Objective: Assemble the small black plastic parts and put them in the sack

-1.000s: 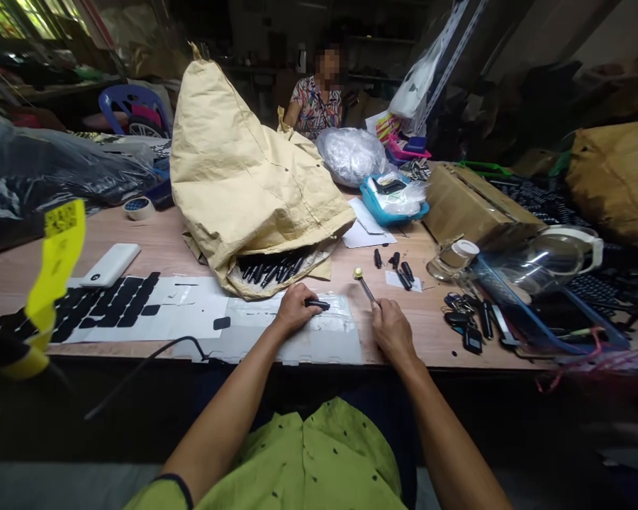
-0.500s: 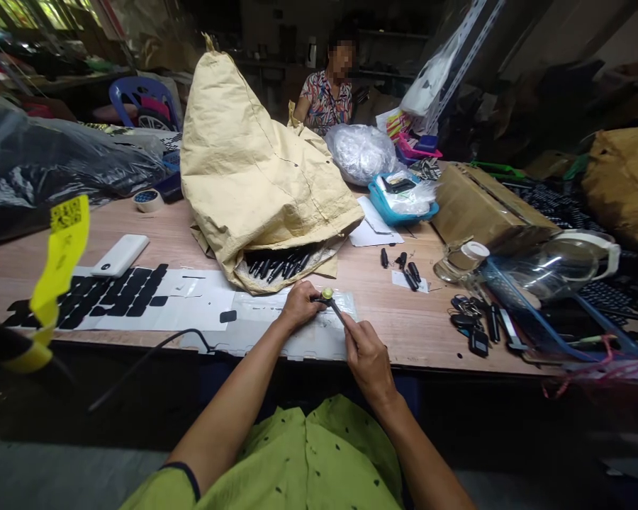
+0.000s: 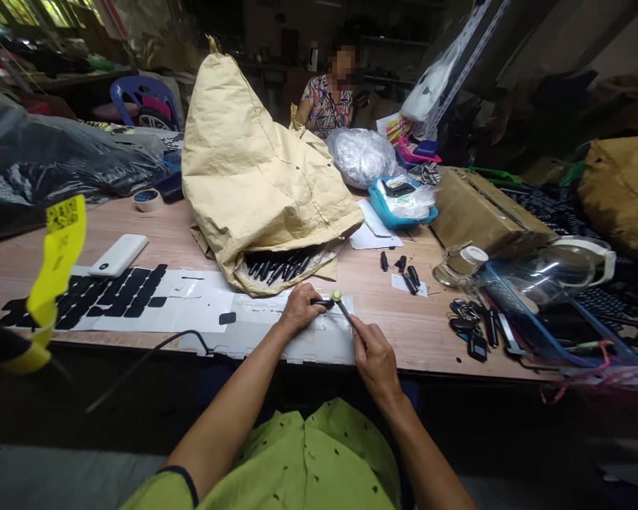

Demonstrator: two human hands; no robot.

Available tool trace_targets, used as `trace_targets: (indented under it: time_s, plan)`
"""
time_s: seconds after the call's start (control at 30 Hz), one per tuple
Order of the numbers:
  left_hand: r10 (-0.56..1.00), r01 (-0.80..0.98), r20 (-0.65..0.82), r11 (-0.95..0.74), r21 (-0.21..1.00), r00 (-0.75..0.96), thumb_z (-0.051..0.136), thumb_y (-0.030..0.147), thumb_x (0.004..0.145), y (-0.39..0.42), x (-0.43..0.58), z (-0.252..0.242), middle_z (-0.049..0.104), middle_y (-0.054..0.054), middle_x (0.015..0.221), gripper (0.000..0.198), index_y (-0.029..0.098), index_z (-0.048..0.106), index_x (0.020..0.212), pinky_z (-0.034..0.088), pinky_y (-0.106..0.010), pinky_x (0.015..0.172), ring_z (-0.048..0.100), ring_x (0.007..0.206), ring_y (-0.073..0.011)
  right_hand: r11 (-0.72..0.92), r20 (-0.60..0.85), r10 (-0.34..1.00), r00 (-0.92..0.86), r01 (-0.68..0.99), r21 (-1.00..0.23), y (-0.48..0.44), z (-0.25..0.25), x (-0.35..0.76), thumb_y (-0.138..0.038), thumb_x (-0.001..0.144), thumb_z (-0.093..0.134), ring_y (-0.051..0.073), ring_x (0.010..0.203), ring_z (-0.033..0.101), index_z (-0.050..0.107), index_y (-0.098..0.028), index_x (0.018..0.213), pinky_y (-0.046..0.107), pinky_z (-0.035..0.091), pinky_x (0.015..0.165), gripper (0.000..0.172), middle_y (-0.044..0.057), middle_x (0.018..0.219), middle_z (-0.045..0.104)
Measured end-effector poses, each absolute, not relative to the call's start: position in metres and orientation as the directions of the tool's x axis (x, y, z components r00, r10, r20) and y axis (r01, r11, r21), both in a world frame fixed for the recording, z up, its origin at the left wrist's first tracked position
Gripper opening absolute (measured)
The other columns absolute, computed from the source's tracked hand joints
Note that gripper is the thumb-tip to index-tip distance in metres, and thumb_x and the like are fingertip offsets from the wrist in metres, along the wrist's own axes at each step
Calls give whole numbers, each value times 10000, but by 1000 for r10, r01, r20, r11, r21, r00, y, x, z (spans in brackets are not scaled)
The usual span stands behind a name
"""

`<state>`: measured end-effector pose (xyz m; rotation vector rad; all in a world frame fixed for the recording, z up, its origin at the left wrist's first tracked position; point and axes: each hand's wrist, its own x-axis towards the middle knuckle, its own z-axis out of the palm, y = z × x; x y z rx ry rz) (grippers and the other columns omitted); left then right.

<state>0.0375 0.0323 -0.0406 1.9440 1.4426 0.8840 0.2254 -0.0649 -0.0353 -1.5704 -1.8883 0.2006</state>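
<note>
My left hand [image 3: 298,308] is closed around a small black plastic piece [image 3: 323,303], held just above a clear plastic sheet [image 3: 319,333] at the table's near edge. My right hand [image 3: 375,358] grips a thin tool with a round yellow-green tip [image 3: 337,296]. That tip touches the right end of the black piece. Behind my hands a tall tan paper sack [image 3: 255,170] lies open, with several black parts [image 3: 276,268] spilling from its mouth.
A white sheet with black pads [image 3: 111,297] and a white power bank [image 3: 118,255] lie to the left. Loose black parts [image 3: 404,269], keys [image 3: 473,329], a glass jar [image 3: 460,263], a cardboard box [image 3: 473,205] and a blue tray [image 3: 398,202] are at right. Another person [image 3: 329,95] sits across the table.
My right hand carried the tool from the table on the right over to the black piece in my left hand. The tip now touches that piece.
</note>
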Motion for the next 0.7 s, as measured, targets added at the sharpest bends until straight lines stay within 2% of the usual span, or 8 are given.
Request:
trace_targets:
  time_s: [0.13, 0.27, 0.43, 0.7]
  plan:
    - [967, 596, 165, -251, 763, 195, 787, 138, 655, 32, 37, -41, 614, -16, 746, 103, 206, 752, 725, 456, -341, 798, 564, 852, -208, 218, 443, 896, 21, 850, -480, -39, -34, 243, -270, 959, 398, 181, 867, 598, 666, -239, 1218, 280, 472, 771, 374, 64, 927, 642]
    - [966, 588, 168, -253, 768, 196, 771, 127, 658, 31, 37, -41, 609, -16, 749, 103, 200, 736, 722, 453, -341, 798, 559, 856, -209, 63, 429, 899, 89, 943, -328, 0, -35, 269, -237, 916, 463, 179, 802, 549, 694, -223, 1142, 268, 393, 665, 323, 56, 861, 607]
    - [964, 598, 174, -261, 758, 200, 751, 134, 664, 31, 35, -41, 611, -20, 770, 97, 208, 721, 719, 452, -353, 822, 559, 887, -221, -14, 457, 885, 90, 986, -167, 33, -46, 282, -193, 900, 486, 182, 794, 483, 709, -216, 1042, 271, 319, 653, 264, 57, 823, 563]
    - [963, 608, 169, -264, 749, 210, 745, 161, 682, 30, 33, -43, 607, -21, 778, 85, 209, 705, 739, 449, -351, 822, 555, 890, -222, -70, 515, 852, 95, 995, -66, 34, -55, 271, -197, 908, 500, 190, 779, 456, 705, -199, 1031, 283, 283, 637, 238, 65, 819, 554]
